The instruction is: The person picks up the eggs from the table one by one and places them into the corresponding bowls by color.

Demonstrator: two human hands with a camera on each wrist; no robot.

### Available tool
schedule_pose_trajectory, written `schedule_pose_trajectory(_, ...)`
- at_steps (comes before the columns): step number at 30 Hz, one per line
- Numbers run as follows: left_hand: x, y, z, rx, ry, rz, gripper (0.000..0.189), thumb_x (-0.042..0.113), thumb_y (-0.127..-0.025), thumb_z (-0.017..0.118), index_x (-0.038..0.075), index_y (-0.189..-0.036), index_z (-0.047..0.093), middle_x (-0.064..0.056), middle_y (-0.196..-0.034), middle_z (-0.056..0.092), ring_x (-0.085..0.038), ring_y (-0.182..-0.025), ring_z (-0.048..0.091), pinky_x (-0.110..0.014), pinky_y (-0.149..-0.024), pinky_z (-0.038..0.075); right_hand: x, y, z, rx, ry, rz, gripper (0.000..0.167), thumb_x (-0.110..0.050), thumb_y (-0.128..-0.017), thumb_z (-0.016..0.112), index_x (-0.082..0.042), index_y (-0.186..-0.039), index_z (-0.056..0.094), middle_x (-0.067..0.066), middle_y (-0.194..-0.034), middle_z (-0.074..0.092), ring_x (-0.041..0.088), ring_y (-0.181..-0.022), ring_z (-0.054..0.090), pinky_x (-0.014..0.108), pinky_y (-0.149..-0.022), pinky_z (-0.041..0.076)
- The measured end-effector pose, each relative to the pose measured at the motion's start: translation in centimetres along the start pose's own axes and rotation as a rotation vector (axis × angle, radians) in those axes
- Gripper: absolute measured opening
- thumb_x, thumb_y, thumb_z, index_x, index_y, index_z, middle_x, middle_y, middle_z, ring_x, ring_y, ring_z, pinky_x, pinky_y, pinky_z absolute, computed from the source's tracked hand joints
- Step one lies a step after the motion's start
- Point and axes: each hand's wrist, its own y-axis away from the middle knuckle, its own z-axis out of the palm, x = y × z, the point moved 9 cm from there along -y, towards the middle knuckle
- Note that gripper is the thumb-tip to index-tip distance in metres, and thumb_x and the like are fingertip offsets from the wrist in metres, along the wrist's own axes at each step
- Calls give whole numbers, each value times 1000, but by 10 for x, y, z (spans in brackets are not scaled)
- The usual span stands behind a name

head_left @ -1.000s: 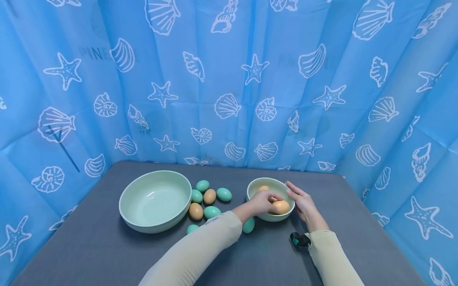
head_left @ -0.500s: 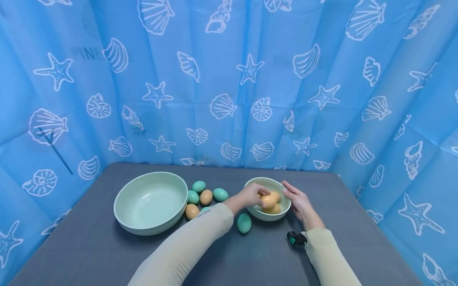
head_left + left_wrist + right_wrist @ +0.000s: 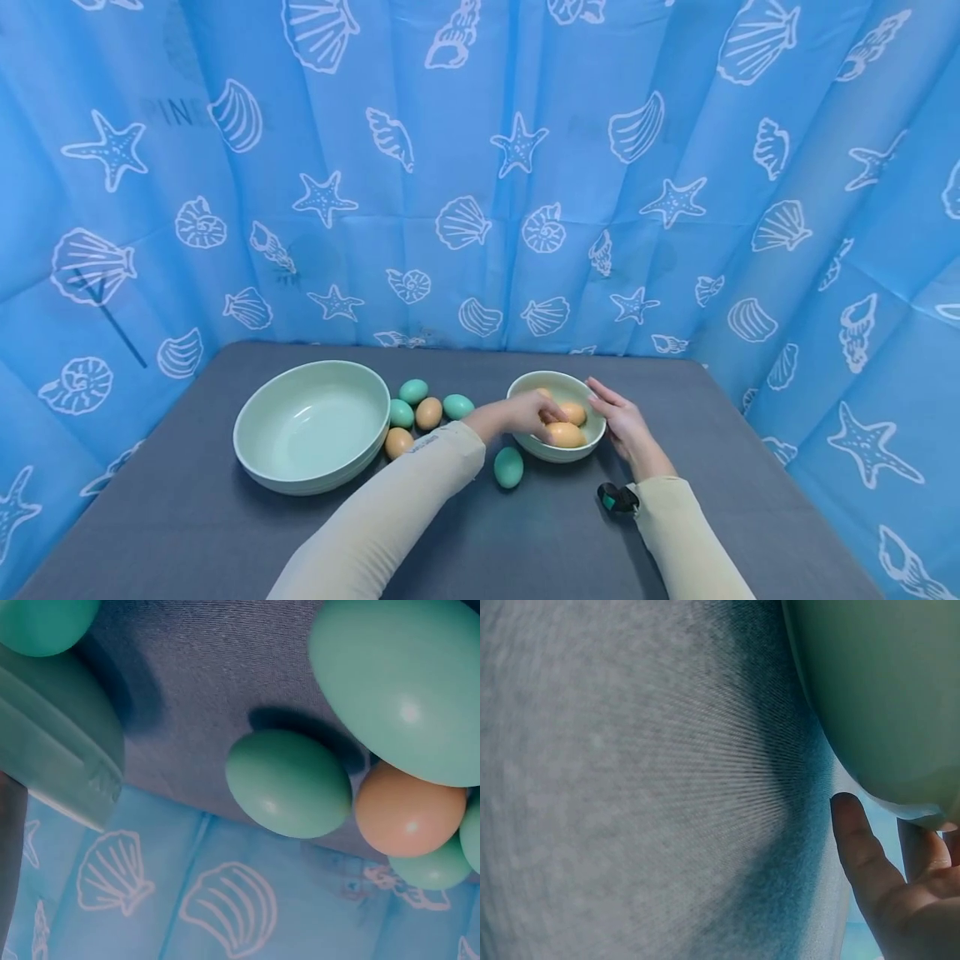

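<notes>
My left hand reaches over the left rim of the small pale green bowl, with bent fingers right beside an orange egg. I cannot tell whether those fingers grip an egg, as the hand hides what is beneath. Another orange egg lies inside, and part of a further orange one shows behind the hand. Against the bowl's right side rests my right hand, fingers extended. In the right wrist view, its fingers lie along the bowl's outer wall.
A larger pale green bowl stands on the left of the grey table. Between the bowls lie green eggs and orange eggs. A single green egg sits before the small bowl. A blue shell-patterned curtain hangs behind.
Half a second ago my left hand held an orange egg raised in the small bowl; now the visible eggs lie low in it. My right hand stays at the bowl. The head view shifts slightly.
</notes>
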Motion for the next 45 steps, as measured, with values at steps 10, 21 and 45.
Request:
schedule_pose_trajectory(10, -4, -1, 4, 22, -84, -38, 33, 3, -88, 71, 4, -120, 68, -9, -112, 69, -16, -102, 61, -21, -87, 50, -2, -2, 7, -11, -20, -14, 52, -13, -103, 47, -10, -152, 29, 9, -158, 22, 29, -146, 16, 45, -116, 21)
schedule_pose_trajectory(21, -13, -2, -5, 75, 40, -32, 38, -9, -84, 68, -2, -122, 65, -16, -115, 67, -25, -111, 61, -23, -85, 52, -3, -3, 10, -17, -17, -8, 53, -14, -104, 46, -10, -153, 28, 9, -159, 21, 30, -146, 16, 46, -116, 21)
schedule_pose_trajectory(45, -6, 23, -16, 233, 139, 22, 27, 2, -94, 61, -2, -120, 66, -13, -115, 68, -22, -107, 62, -26, -86, 52, -1, 0, 2, -17, 3, 21, 55, -18, -104, 47, -13, -153, 25, 8, -160, 18, 30, -146, 14, 48, -116, 22)
